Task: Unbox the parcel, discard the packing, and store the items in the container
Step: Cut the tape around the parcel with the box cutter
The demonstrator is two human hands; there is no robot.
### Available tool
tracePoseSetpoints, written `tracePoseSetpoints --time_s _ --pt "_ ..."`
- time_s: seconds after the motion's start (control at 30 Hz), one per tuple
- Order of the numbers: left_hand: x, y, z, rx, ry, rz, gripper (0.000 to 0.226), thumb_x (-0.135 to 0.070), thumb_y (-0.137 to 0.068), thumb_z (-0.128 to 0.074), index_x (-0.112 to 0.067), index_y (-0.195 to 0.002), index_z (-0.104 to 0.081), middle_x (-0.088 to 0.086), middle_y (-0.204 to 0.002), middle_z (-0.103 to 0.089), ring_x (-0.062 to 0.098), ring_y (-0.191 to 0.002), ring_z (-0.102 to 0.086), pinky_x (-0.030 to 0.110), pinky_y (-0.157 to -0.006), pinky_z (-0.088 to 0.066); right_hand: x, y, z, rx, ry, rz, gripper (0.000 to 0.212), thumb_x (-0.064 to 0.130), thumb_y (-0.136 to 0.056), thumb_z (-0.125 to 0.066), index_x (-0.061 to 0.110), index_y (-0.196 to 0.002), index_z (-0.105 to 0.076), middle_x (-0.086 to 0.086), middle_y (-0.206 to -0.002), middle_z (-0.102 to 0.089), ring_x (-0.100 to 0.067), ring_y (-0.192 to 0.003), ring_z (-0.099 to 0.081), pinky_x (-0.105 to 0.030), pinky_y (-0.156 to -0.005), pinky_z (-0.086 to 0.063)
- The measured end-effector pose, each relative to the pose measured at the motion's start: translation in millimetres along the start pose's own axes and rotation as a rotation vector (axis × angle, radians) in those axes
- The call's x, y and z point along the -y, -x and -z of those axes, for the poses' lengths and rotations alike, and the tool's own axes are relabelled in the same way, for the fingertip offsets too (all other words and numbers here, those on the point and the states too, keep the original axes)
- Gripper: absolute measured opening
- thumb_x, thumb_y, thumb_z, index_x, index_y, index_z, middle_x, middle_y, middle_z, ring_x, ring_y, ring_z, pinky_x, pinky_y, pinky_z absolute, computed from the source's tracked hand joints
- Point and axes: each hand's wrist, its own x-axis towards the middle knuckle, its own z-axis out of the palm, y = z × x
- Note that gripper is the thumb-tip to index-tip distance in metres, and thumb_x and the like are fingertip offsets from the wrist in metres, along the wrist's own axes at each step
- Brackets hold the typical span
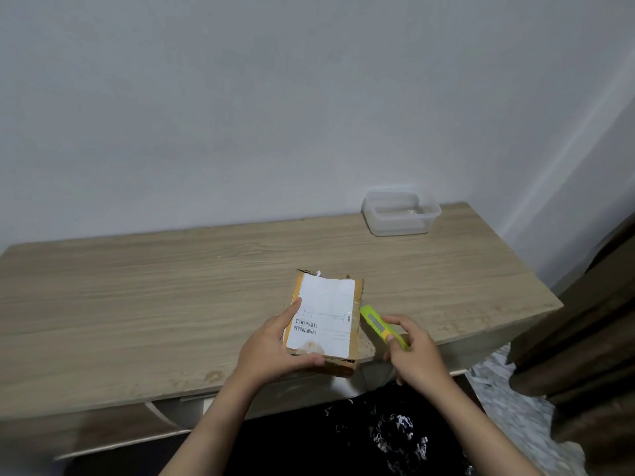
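Observation:
A small brown cardboard parcel (pixel 330 304) with a white shipping label lies near the front edge of the wooden table (pixel 171 286). My left hand (pixel 275 348) grips its near left corner, thumb on the label and fingers under the front edge. My right hand (pixel 412 348) holds a yellow-green utility knife (pixel 378 322) just right of the parcel, thumb on its slider; no blade shows. A clear plastic container (pixel 400 211) stands open and empty-looking at the table's back right.
A pale wall rises right behind the table. A dark brown curtain (pixel 591 338) hangs at the right, beside the table's right edge. Below the table front are my dark patterned clothes and a speckled floor.

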Motion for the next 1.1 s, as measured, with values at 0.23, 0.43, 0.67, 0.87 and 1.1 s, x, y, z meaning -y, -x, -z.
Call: tracePoseSetpoints --time_s 0.23,0.43,0.67,0.87,1.1 --pt "-0.4 0.4 -2.1 -0.022 0.023 0.004 0.112 -0.074 -0.035 -0.074 -0.054 -0.136 -0.029 -0.016 -0.136 -0.049 0.004 -0.124 -0.046 0.030 -0.099 -0.041 8.0 -3.7 16.3 0.051 0.014 -0.006 0.028 0.005 -0.090 -0.050 0.027 -0.101 -0.065 -0.005 -0.052 -0.053 -0.011 -0.025 -0.037 -0.015 -0.032 -0.030" --pt "-2.0 2.2 -2.3 -0.035 0.045 0.004 0.112 -0.071 -0.036 -0.075 -0.051 -0.137 -0.031 -0.015 -0.136 -0.050 0.005 -0.124 -0.046 0.028 -0.098 -0.041 -0.3 14.9 17.3 0.122 0.014 0.007 0.029 0.006 -0.090 -0.050 0.029 -0.097 -0.065 0.005 -0.042 -0.054 -0.016 -0.023 -0.037 -0.015 -0.030 -0.027" --pt "-3.1 2.3 -3.3 -0.023 0.031 0.024 0.113 -0.074 -0.037 -0.072 -0.051 -0.138 -0.027 -0.015 -0.140 -0.047 0.006 -0.128 -0.044 0.030 -0.100 -0.040 -8.8 26.2 28.0 0.056 -0.012 0.009 0.031 0.003 -0.089 -0.052 0.029 -0.095 -0.068 0.003 -0.048 -0.055 -0.015 -0.024 -0.035 -0.015 -0.030 -0.028" --pt "-17.1 9.7 -24.8 -0.017 0.020 0.060 0.118 -0.079 -0.047 -0.062 -0.041 -0.146 -0.011 -0.008 -0.143 -0.041 0.014 -0.131 -0.040 0.034 -0.101 -0.040 -10.5 27.8 29.2 -0.091 -0.089 0.005 0.031 0.002 -0.089 -0.051 0.026 -0.102 -0.065 -0.007 -0.052 -0.051 -0.013 -0.025 -0.035 -0.016 -0.031 -0.030" --pt "-1.4 -29.3 7.9 0.069 0.125 0.013 0.035 -0.041 -0.076 -0.070 -0.049 -0.103 -0.050 0.010 -0.135 -0.036 0.023 -0.130 -0.038 0.034 -0.112 -0.030 -5.8 34.9 26.8 -0.065 -0.165 0.015 0.034 0.002 -0.091 -0.049 0.029 -0.105 -0.063 -0.008 -0.053 -0.052 -0.014 -0.028 -0.034 -0.019 -0.032 -0.031"
